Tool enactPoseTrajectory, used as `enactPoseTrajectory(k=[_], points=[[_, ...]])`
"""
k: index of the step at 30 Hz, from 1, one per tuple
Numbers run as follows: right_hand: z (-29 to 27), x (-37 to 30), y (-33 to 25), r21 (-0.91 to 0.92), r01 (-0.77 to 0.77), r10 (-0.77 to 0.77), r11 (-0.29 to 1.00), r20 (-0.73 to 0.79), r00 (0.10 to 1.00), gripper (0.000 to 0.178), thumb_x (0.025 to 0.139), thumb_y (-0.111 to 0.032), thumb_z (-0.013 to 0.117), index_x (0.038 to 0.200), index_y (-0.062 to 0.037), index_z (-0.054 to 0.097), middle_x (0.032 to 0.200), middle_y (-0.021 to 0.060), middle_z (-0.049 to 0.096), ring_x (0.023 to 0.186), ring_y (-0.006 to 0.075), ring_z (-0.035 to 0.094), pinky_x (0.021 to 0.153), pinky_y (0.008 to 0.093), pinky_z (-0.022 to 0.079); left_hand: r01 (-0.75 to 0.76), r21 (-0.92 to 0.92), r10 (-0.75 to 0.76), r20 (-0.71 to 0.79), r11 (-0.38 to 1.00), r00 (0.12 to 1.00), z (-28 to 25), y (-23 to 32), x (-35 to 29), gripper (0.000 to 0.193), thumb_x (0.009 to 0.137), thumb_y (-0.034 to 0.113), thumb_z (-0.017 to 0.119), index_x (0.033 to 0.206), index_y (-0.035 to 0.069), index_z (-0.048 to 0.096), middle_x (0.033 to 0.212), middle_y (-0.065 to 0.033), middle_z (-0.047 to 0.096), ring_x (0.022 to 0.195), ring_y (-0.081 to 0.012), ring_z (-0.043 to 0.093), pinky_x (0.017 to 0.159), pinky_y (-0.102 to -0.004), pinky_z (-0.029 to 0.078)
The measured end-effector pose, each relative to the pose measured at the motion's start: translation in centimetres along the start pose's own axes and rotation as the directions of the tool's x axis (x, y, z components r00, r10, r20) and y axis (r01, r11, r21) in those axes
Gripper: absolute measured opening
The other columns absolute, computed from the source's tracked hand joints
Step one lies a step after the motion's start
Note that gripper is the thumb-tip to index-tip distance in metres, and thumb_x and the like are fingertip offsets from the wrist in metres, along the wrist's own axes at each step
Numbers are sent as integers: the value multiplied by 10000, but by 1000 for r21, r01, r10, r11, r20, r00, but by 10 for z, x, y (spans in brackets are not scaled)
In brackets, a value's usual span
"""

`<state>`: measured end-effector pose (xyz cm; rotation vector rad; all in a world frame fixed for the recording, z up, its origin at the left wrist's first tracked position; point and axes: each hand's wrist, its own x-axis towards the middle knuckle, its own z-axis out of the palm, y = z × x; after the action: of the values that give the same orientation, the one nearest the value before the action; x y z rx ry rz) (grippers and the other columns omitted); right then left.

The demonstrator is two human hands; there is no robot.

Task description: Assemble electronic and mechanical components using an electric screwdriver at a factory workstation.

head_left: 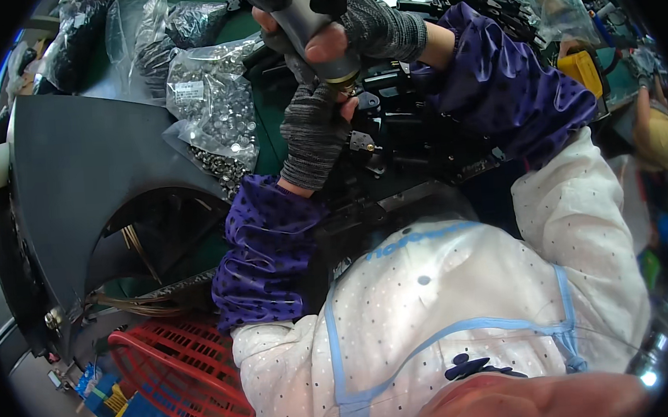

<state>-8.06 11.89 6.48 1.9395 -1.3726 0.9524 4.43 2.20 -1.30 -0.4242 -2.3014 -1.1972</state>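
My right hand [379, 27], in a dark grey knitted fingerless glove, is wrapped round the body of a grey and black power screwdriver [301, 13]. The tool slants down toward its brass-coloured nose. My left hand [313, 136], gloved alike, is closed right beside that nose, fingertips bent in. What it pinches, if anything, is hidden. Just right of the left hand are small metal brackets [362, 141] on black metal parts [414, 129], close below the tool's tip.
Left of my hands lies a clear bag of small metal fasteners [214, 101], with loose ones spilling below it. A large dark curved panel [74, 141] stands farther left. A red plastic basket [198, 365] is lower left. A yellow object [580, 75] and another person [656, 132] are at right.
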Motion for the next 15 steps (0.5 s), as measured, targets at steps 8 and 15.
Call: enactPoseTrajectory(k=[8, 15], points=[[5, -26, 1, -24, -125, 124, 992, -37, 992, 247, 609, -167, 730, 809, -206, 589, 775, 56, 496, 663, 269, 468, 516, 382, 327, -1, 53, 1, 3, 999, 1000, -1, 3, -3, 178, 661, 129, 700, 774, 74, 574, 708, -96, 555, 649, -284, 567, 567, -361, 457], [-4, -10, -18, -73, -231, 227, 970, -58, 972, 236, 594, -180, 749, 777, -214, 604, 755, 60, 501, 639, 278, 468, 498, 384, 312, 22, -6, -22, 11, 1000, 1000, -2, 4, -3, 189, 655, 98, 697, 794, 62, 574, 711, -100, 554, 648, -285, 567, 572, -360, 459]])
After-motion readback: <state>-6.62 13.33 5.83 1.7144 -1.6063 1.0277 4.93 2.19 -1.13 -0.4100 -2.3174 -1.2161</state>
